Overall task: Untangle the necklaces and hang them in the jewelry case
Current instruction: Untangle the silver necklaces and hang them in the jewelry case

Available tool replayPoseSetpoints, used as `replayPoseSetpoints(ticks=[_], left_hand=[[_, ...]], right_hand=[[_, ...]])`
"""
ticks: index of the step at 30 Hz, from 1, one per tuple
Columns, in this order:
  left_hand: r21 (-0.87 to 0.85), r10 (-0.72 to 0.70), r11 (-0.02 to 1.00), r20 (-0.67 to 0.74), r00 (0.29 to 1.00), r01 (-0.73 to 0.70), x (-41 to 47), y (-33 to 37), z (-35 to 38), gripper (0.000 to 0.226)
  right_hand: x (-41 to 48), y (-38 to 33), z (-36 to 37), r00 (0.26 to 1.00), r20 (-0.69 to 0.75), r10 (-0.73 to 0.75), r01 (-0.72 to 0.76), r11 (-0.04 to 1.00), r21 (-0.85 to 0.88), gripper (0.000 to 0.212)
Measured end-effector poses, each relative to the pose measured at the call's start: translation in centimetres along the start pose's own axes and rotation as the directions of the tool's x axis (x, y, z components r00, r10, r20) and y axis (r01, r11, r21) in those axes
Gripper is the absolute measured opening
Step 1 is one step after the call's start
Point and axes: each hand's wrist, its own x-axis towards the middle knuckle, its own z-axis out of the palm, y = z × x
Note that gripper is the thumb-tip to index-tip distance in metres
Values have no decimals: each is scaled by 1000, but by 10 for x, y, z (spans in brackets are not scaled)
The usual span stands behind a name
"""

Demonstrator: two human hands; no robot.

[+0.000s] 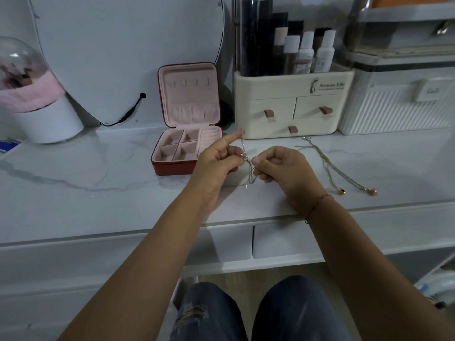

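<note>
- White marble-veined desk (73, 168) carries the work, backed by a round mirror (123, 57) and a cream plastic cosmetics organiser (290, 112) with three small drawers.
- One small red square jewelry case (172, 166) with pink lining stands open at centre-left of the desk, lid upright. Its row of lid hooks (188, 82) is bare, so no necklace is hung yet.
- Step in hand, as judged: untangling. Both hands work one thin silver chain necklace (250, 175), held raised over the desk, just right of the case's front corner.
- State of the left hand (216, 163): forefinger stretched upward with a strand of the chain running up to its tip. Thumb and remaining fingers pinch the chain near a small pink pendant (243, 156).
- State of the right hand (280, 166): fingers curled in, thumb and forefinger pinching the same chain just beside the left hand's grip.
- Appearance of the held necklace: very fine links, several strands hanging bunched together below the two grips toward the desk. Whether a knot remains among them is too fine to tell.
- Two slender gold-toned chain necklaces (332, 168) with round pendants lie on the desk to the right, apart from the hands, their upper ends close together near the organiser. Whether they cross cannot be told.
- Next move, as judged: ease the bunched strands apart with a light, slow pull, find the clasp end, then carry it to a lid hook. A hard tug would likely tighten any snarl in so fine a chain.
</note>
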Motion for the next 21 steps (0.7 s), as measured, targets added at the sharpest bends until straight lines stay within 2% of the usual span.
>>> replayPoseSetpoints(ticks=[3,7,12,16,21], left_hand=[[-4,5,1000,-21,1000,-5,0,1,-1,50],[-48,5,999,-26,1000,-7,1,2,-2,50],[-245,-41,969,-6,999,38,2,5,-5,55],[-353,-67,932,52,996,81,2,8,-8,53],[-273,-56,960,26,998,61,2,8,-5,51]], right_hand=[[1,3,-2,1000,20,8,-8,1000,9,7],[2,7,0,999,53,-4,7,998,-58,15],[1,4,2,999,42,-30,35,991,-130,13],[2,5,1,1000,12,-9,10,994,-108,5],[2,7,0,1000,10,-30,31,992,-120,11]])
